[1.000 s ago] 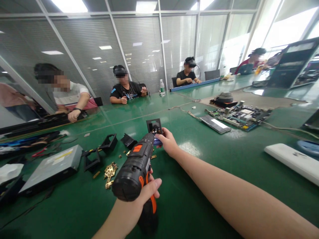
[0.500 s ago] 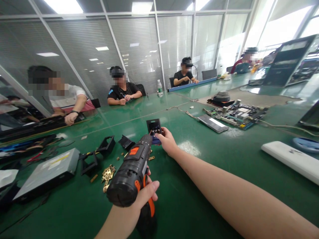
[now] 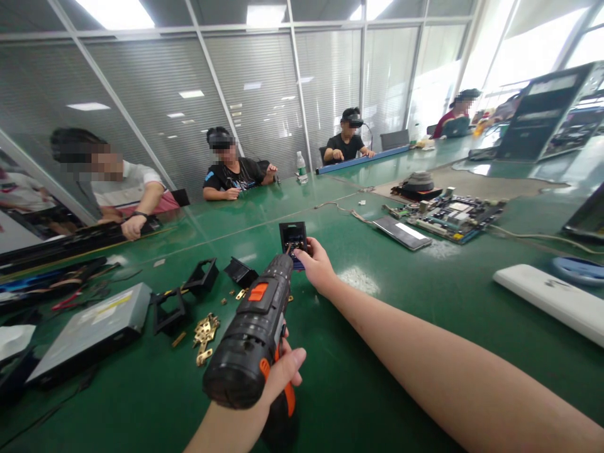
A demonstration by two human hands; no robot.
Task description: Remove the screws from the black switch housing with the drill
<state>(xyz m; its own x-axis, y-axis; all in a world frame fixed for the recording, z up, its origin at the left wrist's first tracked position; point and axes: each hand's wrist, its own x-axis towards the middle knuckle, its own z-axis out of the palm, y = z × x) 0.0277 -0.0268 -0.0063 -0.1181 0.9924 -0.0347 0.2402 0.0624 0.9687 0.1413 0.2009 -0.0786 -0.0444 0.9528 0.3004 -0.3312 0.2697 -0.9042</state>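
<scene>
My left hand [image 3: 283,371] is closed round the handle of a black and orange cordless drill [image 3: 252,330], which points forward. The drill's thin bit reaches into a small black square housing [image 3: 292,233] with a blue lower part and small metal parts inside. My right hand [image 3: 318,267] grips this housing at its right side, the thumb pressing near the bit. The exact contact of the bit is too small to make out. Left of the drill lie gold-coloured metal pieces [image 3: 205,333] in a pile, and black plastic frames [image 3: 201,277].
A silver disc drive [image 3: 94,327] lies at the left. To the right are a circuit board [image 3: 455,217], a flat grey battery-like block [image 3: 401,233] and a long white case [image 3: 547,302]. Several people sit across the green table [image 3: 406,390]; a bottle [image 3: 301,167] stands near them.
The drill has shifted slightly right, its bit staying at the housing. The housing looks a little more upright. Across the table, one person has raised a hand to the side.
</scene>
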